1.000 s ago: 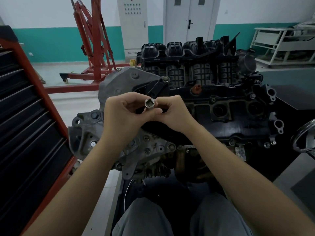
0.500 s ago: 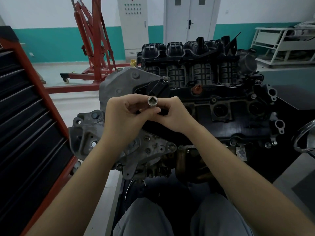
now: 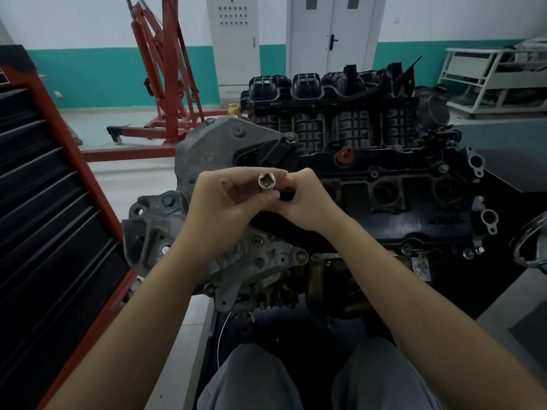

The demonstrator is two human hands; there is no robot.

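I've got the socket (image 3: 267, 181) up in front of me, above the timing-cover end of the engine (image 3: 384, 208), with its square drive hole facing me. My left hand (image 3: 225, 208) is curled round its barrel, thumb along the near side. My right hand (image 3: 307, 202) is curled too, with its fingertips pinching the socket from the other side. What sits under my fingers at the working end, I can't see. I reckon the job right now is checking and readying this socket, so I should keep the left grip firm and let only the right fingers do the turning. The open round ports (image 3: 384, 192) in the head are just beside my hands, and a dropped socket could roll in, so I'd keep it low and close. The tool chest (image 3: 44, 217) stands to my left if I need the ratchet
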